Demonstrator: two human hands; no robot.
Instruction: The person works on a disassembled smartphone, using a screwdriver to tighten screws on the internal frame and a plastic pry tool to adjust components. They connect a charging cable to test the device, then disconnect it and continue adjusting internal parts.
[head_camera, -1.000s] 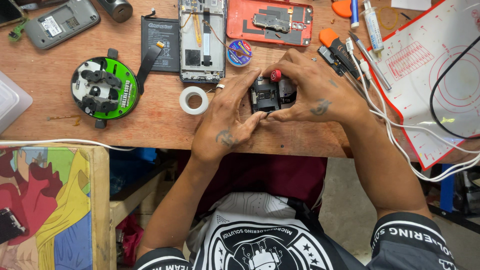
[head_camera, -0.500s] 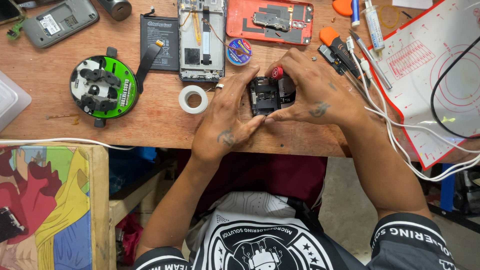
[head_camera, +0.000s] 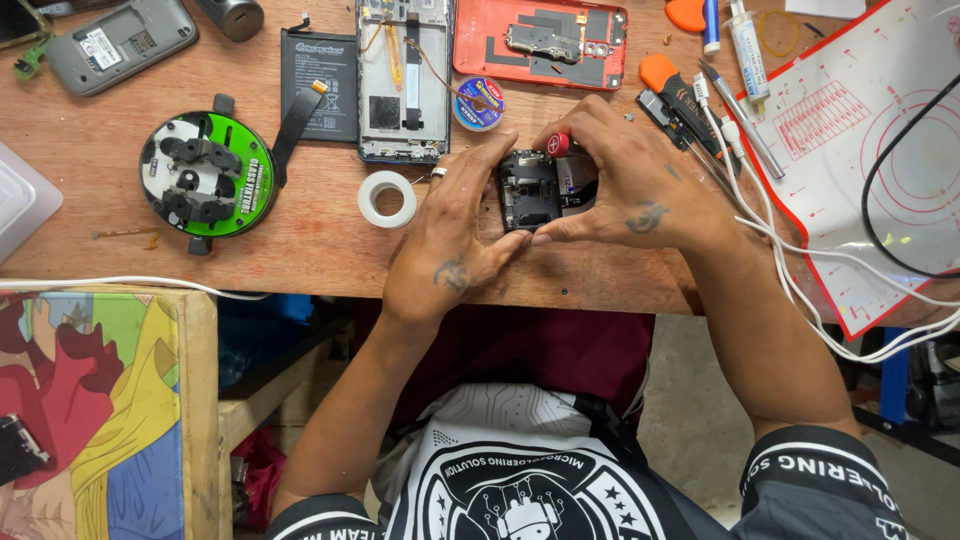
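A small dark phone circuit board (head_camera: 530, 190) lies on the wooden bench (head_camera: 300, 250) between both my hands. My left hand (head_camera: 455, 235) holds its left edge with fingers and thumb. My right hand (head_camera: 630, 185) curls over its right side and holds a screwdriver with a red cap (head_camera: 557, 145) upright on the board's top. An opened phone frame (head_camera: 403, 75) and a black battery (head_camera: 318, 85) lie just beyond my left hand. A red phone back cover (head_camera: 540, 40) lies past the board.
A white tape roll (head_camera: 387, 198) sits left of my left hand. A round green fixture (head_camera: 208, 175) is further left. Screwdrivers (head_camera: 685, 100), tweezers and white cables (head_camera: 830, 270) lie to the right beside a red-lined work mat (head_camera: 860, 130). A grey phone (head_camera: 120, 42) is at top left.
Both hands stay around the board; only small finger shifts. The view itself has barely moved.
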